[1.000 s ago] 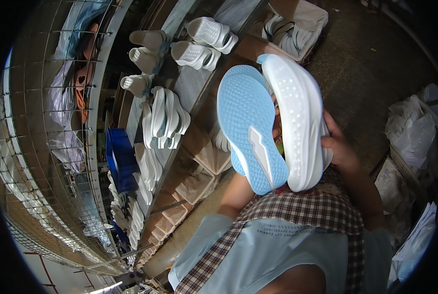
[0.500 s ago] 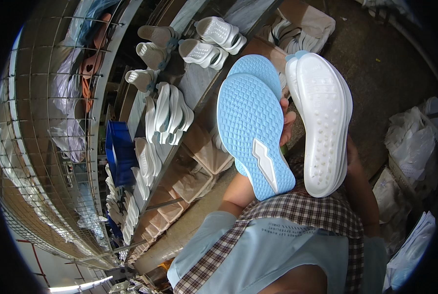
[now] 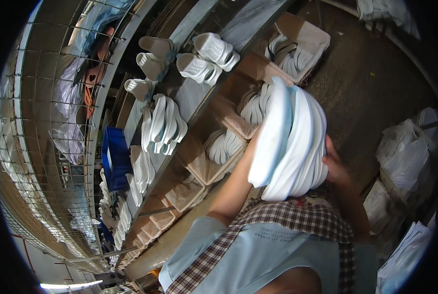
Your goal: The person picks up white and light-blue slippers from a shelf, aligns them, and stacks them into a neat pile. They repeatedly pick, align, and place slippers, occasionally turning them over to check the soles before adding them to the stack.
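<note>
I wear a pale blue apron (image 3: 273,255) with faint printed lettering over a brown-and-white checked shirt (image 3: 297,218), its short sleeves leaving my forearms bare down to my ungloved, ringless hands.

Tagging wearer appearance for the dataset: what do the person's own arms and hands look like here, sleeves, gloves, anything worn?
Both forearms are bare, with no sleeves reaching them. The right hand shows no glove, ring or watch. The left hand is hidden behind the white shoe soles, so nothing can be told of it. On the body: a pale blue apron over a brown-and-white checked garment.
</note>
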A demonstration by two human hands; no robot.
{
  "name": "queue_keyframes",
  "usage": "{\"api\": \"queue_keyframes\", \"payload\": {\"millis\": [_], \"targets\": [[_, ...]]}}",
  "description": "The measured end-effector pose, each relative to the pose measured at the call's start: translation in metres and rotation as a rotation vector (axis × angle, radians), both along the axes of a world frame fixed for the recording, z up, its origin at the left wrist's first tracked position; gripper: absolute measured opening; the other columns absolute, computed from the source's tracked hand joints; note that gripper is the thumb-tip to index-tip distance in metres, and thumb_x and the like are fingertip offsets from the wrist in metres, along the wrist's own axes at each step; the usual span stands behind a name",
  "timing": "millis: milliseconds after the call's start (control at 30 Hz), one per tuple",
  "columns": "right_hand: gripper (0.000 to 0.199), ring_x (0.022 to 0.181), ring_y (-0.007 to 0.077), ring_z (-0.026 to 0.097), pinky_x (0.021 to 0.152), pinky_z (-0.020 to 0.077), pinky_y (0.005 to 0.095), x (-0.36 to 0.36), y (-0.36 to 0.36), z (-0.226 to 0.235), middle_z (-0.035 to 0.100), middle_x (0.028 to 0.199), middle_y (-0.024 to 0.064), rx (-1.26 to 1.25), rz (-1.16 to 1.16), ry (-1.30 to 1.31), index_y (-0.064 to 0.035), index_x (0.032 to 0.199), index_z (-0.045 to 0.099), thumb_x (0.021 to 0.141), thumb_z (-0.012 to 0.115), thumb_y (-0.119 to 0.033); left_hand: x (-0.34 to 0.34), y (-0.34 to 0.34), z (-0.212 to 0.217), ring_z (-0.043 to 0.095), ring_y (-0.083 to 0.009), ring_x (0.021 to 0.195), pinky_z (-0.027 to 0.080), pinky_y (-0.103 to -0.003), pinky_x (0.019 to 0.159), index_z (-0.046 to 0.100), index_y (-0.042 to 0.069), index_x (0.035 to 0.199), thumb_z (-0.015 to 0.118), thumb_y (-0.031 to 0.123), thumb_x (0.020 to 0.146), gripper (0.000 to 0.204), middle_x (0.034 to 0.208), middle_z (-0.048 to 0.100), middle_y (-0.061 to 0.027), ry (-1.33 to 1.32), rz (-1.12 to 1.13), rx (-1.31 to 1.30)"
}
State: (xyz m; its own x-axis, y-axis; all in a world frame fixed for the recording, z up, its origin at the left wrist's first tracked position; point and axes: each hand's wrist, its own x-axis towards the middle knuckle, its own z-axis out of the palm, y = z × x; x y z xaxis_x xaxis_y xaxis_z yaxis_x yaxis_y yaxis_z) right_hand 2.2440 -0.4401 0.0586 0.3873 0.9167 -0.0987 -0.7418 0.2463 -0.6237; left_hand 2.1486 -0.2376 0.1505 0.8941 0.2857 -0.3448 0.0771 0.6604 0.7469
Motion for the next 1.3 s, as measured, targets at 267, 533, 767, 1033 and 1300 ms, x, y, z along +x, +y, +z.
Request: {"api": "queue_keyframes", "payload": {"millis": [267, 533, 767, 1033, 1300], "targets": [[0.064, 0.122, 0.0251, 0.04, 0.098, 0.0412, 0.0392, 0.01, 0.006, -0.058, 0.032, 0.137, 0.0138, -0.01, 0.053, 0.236, -0.0072, 0.139, 0.017, 0.088, 0.054, -0.02, 0.0, -0.01, 0.01, 0.034, -0.0251, 0.127, 0.026, -0.034, 0.104, 0.047, 0.005, 0.126, 0.053, 0.021, 0.091, 0.039, 0.133, 0.041, -0.0156, -0.036, -0.326, 0.965], [0.052, 0.116, 0.0236, 0.047, 0.095, 0.0448, 0.0376, 0.075, 0.081, -0.007, 0.041, 0.132, 0.0147, -0.049, -0.045, 0.204, -0.005, 0.137, 0.024, 0.091, 0.046, -0.013, 0.037, 0.034, 0.025, 0.042, -0.0238, 0.115, 0.031, -0.033, 0.098, 0.06, 0.008, 0.112, 0.057, 0.007, 0.085, 0.027, 0.12, 0.048, -0.012, -0.042, 0.024, 1.169], [0.066, 0.114, 0.0261, 0.05, 0.093, 0.0439, 0.0384, 0.201, 0.198, 0.084, 0.044, 0.129, 0.0155, -0.183, 0.002, -0.083, -0.0024, 0.139, 0.021, 0.084, 0.057, -0.012, 0.108, 0.145, 0.04, 0.047, -0.0204, 0.108, 0.031, -0.035, 0.098, 0.053, -0.002, 0.118, 0.033, 0.055, 0.091, 0.067, 0.121, 0.052, -0.0128, -0.123, 0.187, 0.929], [0.079, 0.109, 0.0269, 0.052, 0.089, 0.0454, 0.0353, 0.318, 0.358, 0.162, 0.046, 0.125, 0.0198, -0.485, 0.124, -0.661, 0.0003, 0.137, 0.024, 0.074, 0.069, -0.014, 0.199, 0.249, 0.036, 0.049, -0.0226, 0.107, 0.042, -0.033, 0.091, 0.03, 0.0, 0.13, 0.065, 0.007, 0.079, 0.062, 0.117, 0.049, -0.0148, -0.122, 0.403, 0.392], [0.081, 0.111, 0.0261, 0.05, 0.088, 0.0435, 0.033, 0.344, 0.473, 0.134, 0.046, 0.127, 0.0178, -0.532, 0.315, -0.989, -0.0018, 0.137, 0.027, 0.073, 0.072, -0.022, 0.226, 0.289, -0.028, 0.053, -0.0205, 0.1, 0.044, -0.031, 0.086, 0.041, -0.004, 0.12, 0.056, 0.001, 0.081, 0.042, 0.113, 0.053, -0.0139, -0.068, 0.885, 0.443]]}}
